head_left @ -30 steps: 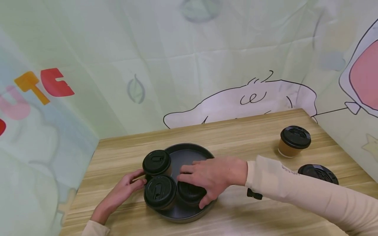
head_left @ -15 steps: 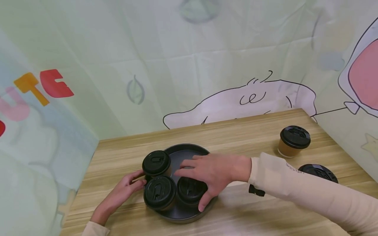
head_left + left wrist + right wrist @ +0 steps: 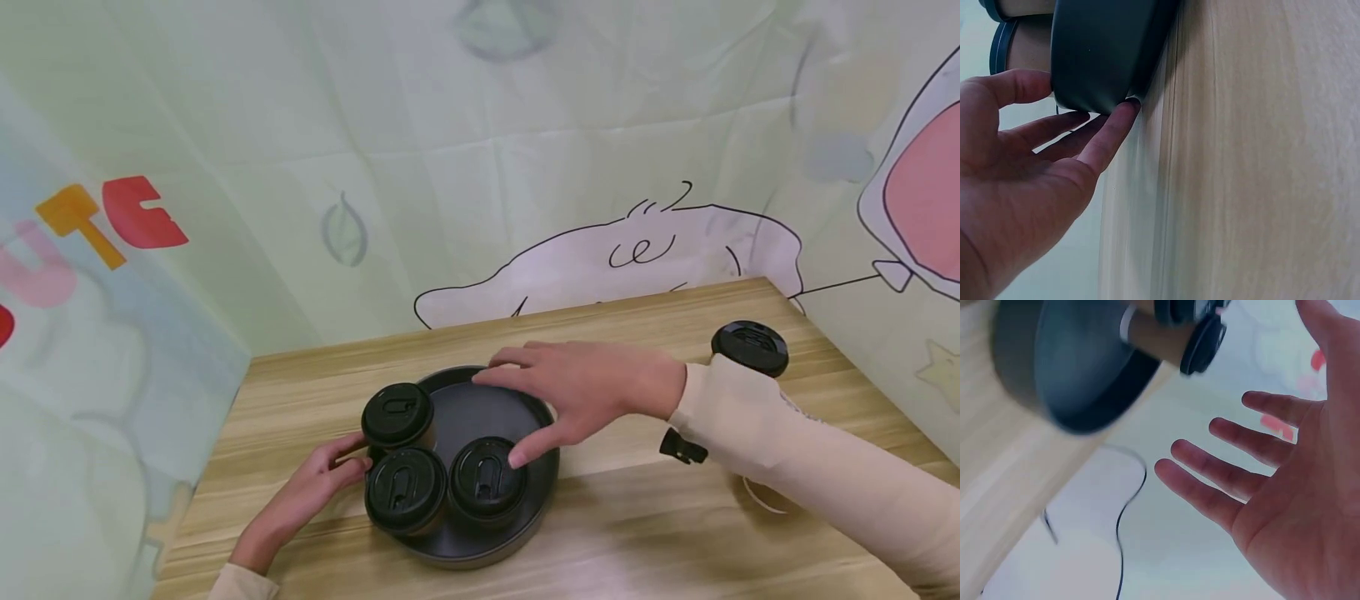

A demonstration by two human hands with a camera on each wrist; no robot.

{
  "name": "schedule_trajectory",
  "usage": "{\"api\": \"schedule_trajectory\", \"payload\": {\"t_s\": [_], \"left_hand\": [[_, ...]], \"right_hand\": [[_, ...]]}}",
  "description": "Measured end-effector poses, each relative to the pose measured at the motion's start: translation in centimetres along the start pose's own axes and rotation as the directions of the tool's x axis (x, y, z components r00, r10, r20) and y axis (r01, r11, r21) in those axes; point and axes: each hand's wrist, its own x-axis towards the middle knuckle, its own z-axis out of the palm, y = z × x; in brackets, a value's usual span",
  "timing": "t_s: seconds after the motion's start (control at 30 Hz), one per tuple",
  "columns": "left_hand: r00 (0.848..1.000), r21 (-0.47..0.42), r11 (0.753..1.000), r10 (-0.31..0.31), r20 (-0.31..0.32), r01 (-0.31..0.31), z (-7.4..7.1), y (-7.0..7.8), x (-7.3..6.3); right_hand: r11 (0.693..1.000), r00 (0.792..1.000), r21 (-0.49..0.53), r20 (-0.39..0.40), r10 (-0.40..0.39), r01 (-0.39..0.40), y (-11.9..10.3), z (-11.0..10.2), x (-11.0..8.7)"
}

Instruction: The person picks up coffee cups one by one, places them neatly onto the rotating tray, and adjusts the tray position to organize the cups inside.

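Note:
Three lidded paper coffee cups stand upright in a round dark pan [image 3: 487, 406]: one at the back left [image 3: 397, 412], one at the front left [image 3: 405, 490] and one at the front right [image 3: 487, 477]. My left hand [image 3: 315, 483] touches the pan's left side. In the left wrist view, its nearly straight fingers [image 3: 1107, 140] rest on the outer wall, with the thumb tip near the rim. Spread and holding nothing, my right hand [image 3: 588, 383] hovers over the pan's right rim. In the right wrist view its palm [image 3: 1297, 506] faces the pan.
At the table's back right stands another coffee cup [image 3: 750, 346], partly behind the right sleeve [image 3: 817, 454]. The sleeve hides most of a further cup, whose base [image 3: 768, 493] shows below it. A printed cloth backdrop [image 3: 450, 208] rises behind the wooden table [image 3: 637, 533].
My right hand has let go of the front-right cup and moved up and right, uncovering its lid. My left hand and the pan stay where they were.

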Motion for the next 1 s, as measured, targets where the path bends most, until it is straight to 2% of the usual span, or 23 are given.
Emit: {"api": "schedule_trajectory", "payload": {"t_s": [0.2,0.4,0.63,1.0], "left_hand": [[1.000,-0.006,1.000,0.010,0.017,-0.010,-0.1,0.0,0.0],[1.000,-0.015,1.000,-0.011,0.002,0.011,-0.1,0.1,0.0],[1.000,-0.004,1.000,-0.023,-0.014,0.023,0.0,0.2,0.0],[1.000,-0.007,1.000,0.010,0.006,-0.010,-0.2,0.1,0.3]], "right_hand": [[0.996,0.995,0.014,-0.044,0.093,-0.093,2.5,-1.3,-2.0],[0.984,0.982,0.039,-0.077,0.174,-0.171,5.1,-1.9,-3.6],[0.962,0.952,0.018,-0.141,0.271,-0.272,8.4,-2.6,-5.6],[0.906,0.898,0.084,-0.124,0.422,-0.414,11.6,-3.5,-8.8]]}}
